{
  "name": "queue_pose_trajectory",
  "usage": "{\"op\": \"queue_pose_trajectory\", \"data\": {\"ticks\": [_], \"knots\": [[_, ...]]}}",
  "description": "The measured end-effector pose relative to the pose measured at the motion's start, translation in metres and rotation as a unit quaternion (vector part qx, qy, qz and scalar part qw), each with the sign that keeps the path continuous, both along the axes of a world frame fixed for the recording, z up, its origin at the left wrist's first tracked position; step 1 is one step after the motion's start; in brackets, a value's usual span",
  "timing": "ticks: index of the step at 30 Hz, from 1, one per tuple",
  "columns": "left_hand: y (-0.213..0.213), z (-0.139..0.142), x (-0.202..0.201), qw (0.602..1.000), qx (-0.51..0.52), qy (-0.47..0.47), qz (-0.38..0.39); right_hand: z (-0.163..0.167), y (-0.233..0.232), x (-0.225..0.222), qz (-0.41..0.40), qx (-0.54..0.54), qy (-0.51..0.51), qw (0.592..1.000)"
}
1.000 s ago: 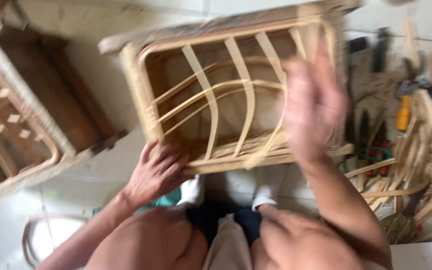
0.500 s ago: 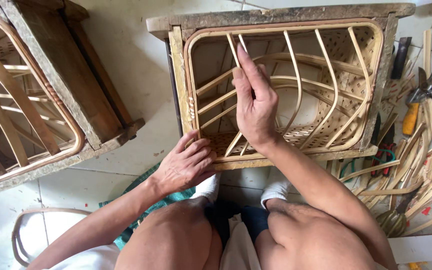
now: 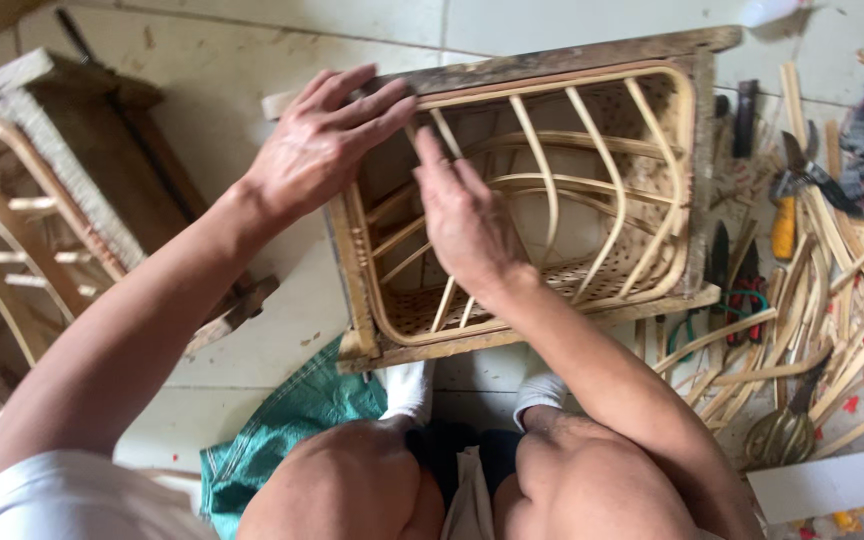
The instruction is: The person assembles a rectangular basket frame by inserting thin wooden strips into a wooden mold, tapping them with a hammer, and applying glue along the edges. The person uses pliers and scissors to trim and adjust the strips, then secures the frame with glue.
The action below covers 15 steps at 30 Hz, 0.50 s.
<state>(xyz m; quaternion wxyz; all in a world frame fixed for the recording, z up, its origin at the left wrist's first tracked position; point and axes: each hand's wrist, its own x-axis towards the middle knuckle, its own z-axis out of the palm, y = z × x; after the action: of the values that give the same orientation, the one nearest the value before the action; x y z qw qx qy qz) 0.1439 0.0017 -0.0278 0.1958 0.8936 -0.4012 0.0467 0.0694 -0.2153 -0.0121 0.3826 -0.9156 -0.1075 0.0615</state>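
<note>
Rattan frame (image 3: 552, 190) is kept on the tiled floor (image 3: 252, 110) before the knees, braced at its top-left corner by left hand (image 3: 317, 140), fingers spread, while right hand (image 3: 467, 215) is laid flat, fingers together, on the curved ribs.

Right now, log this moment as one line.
left hand: flat on top corner of rattan frame | right hand: pressing curved canes | frame on tiled floor | tools at right

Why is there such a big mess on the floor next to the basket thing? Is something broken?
Nothing looks broken. The rattan frame sits whole under the left hand and right hand. The mess is loose cane strips scattered over the tiles at the right, mixed with hand tools. A green cloth lies crumpled by the knees.
</note>
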Motion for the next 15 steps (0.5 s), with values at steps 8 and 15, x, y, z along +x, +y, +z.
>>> {"op": "queue_pose_trajectory", "data": {"ticks": [8,15], "knots": [[-0.002,0.023,-0.007,1.000,-0.005,-0.016,-0.006,0.011,0.016,-0.001,0.014,-0.033,0.063,0.997],[0.002,0.035,-0.039,0.992,-0.031,-0.033,0.116,0.057,-0.052,0.013,0.078,-0.018,-0.223,0.972]]}}
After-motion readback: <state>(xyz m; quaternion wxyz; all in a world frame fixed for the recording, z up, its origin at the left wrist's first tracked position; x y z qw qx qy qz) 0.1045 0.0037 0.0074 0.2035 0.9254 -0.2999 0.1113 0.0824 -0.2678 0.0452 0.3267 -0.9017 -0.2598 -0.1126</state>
